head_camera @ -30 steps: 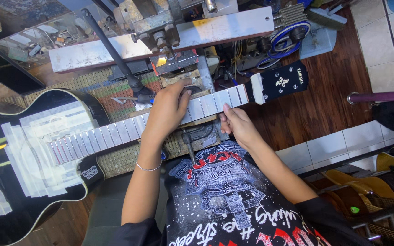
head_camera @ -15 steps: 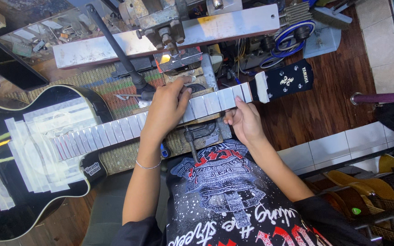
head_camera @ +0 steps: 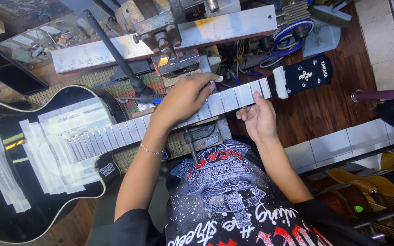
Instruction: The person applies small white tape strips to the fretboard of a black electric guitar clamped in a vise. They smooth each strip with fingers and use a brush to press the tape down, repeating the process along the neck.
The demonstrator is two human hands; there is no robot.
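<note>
A black acoustic guitar (head_camera: 23, 200) lies across the workbench, its body at the left and its black headstock (head_camera: 304, 75) at the right. Pale masking tape covers the fretboard (head_camera: 115, 134) and parts of the body top. My left hand (head_camera: 185, 98) rests palm down over the middle of the neck, fingers curled over its far edge. My right hand (head_camera: 258, 118) sits at the near edge of the neck close to the nut, its thumb touching the taped fretboard. Neither hand holds a tool.
A metal press-like machine (head_camera: 169, 32) with a long grey bar and black lever (head_camera: 112, 48) stands behind the neck. Coiled blue cable (head_camera: 292, 34) lies at the back right. Other guitars (head_camera: 388, 182) rest low at the right. A woven mat (head_camera: 115, 84) lies under the neck.
The view has shifted slightly. My right hand has slid along the neck toward the nut; my left hand stays on the middle of the neck.
</note>
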